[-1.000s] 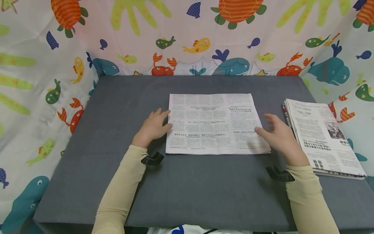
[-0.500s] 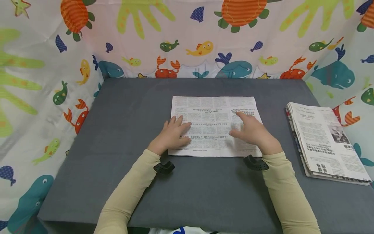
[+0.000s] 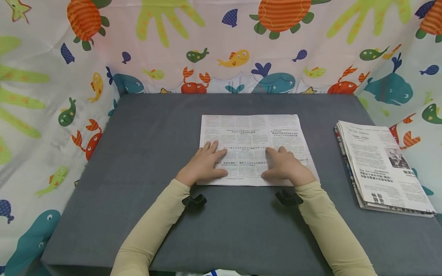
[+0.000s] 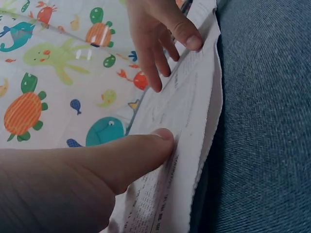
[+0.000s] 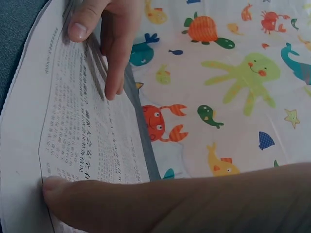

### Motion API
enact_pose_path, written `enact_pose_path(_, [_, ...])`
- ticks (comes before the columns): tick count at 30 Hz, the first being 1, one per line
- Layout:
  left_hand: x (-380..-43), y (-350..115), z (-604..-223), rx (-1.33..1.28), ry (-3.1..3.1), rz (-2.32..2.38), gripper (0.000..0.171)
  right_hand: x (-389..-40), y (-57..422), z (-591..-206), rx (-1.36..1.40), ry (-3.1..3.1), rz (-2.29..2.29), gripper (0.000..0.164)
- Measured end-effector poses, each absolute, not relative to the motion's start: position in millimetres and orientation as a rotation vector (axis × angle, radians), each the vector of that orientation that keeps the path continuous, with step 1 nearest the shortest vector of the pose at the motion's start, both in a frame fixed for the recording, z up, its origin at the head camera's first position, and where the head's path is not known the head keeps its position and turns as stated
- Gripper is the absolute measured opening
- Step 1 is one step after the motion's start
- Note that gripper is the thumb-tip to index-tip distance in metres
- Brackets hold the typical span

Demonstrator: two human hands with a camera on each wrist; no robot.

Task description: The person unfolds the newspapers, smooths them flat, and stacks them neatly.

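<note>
A folded newspaper (image 3: 246,134) lies flat on the grey table, its print facing up. On its left front part rests my left hand (image 3: 203,163), fingers spread and thumb toward the middle. My right hand (image 3: 286,166) is on the right front part, its thumb and fingers pointing inward. Between the two hands a strip of print shows. In the left wrist view the left thumb (image 4: 146,150) lies on the sheet near its front edge. The right wrist view has the right thumb (image 5: 73,194) near that same edge, with the left hand (image 5: 116,43) across from it.
A stack of folded newspapers (image 3: 383,168) lies at the table's right side. The grey table (image 3: 235,226) has a cloth-like surface. A curtain (image 3: 165,69) printed with sea animals hangs behind and at both sides.
From beside the newspaper's left and right edges, both hands have moved inward onto it. In the last half second the right hand has come nearer the front edge; the left has barely shifted.
</note>
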State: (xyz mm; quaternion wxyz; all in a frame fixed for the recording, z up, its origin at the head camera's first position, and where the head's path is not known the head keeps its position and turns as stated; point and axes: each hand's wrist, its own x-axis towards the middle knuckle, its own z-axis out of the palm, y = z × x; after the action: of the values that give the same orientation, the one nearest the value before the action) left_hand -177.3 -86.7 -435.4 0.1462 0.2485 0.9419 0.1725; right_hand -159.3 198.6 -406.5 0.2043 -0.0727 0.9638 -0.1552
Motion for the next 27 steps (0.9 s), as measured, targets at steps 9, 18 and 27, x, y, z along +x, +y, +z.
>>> enact_pose_path(9, [-177.8,-85.6,-436.4,0.703,2.692,0.471,0.079,-159.3,197.3,-410.9,-0.181,2.700,-0.397,0.094])
enact_pose_path(18, [-177.4,-85.6,-438.7,0.702,2.696,0.462,0.079,-157.6,193.1,-407.3,-0.160,2.691,-0.379,0.087])
enact_pose_path(27, [-173.0,-81.2,-434.5,0.673,2.694,0.403,0.076,-162.5,196.4,-410.9,-0.177,2.700,-0.385,0.079])
